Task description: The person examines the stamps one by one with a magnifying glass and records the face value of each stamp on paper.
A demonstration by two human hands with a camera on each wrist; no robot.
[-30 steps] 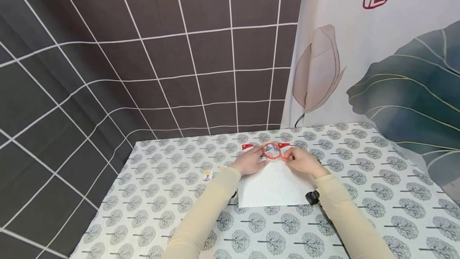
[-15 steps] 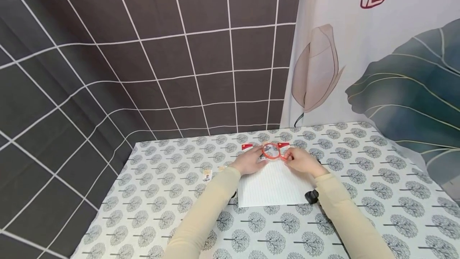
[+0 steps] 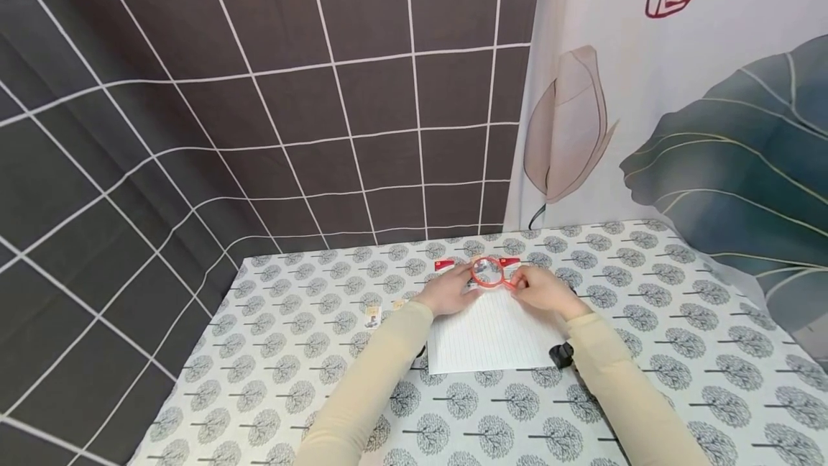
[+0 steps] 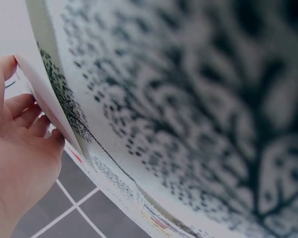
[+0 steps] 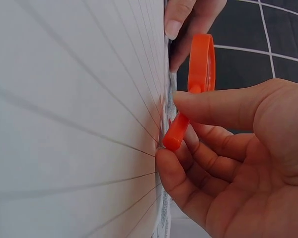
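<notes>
My right hand (image 3: 542, 288) pinches the handle of an orange-red magnifying glass (image 3: 488, 272) between thumb and fingers. In the right wrist view the magnifying glass (image 5: 202, 62) stands just off the paper, its round frame tilted. Lined white paper (image 3: 491, 344) lies under both hands. On the paper's far left part rests my left hand (image 3: 448, 292), thumb spread from the fingers, beside the lens frame. The left wrist view shows this hand (image 4: 30, 144) with thumb and loosely bent fingers against the sheet. A printed picture shows through the lens.
Red-cornered printed pieces (image 3: 444, 265) show beyond the paper, on both sides of the lens. Left of the left forearm lie two small picture cards (image 3: 372, 316). A tree-patterned cloth (image 3: 291, 387) covers the table; a dark checked curtain (image 3: 375, 92) hangs behind.
</notes>
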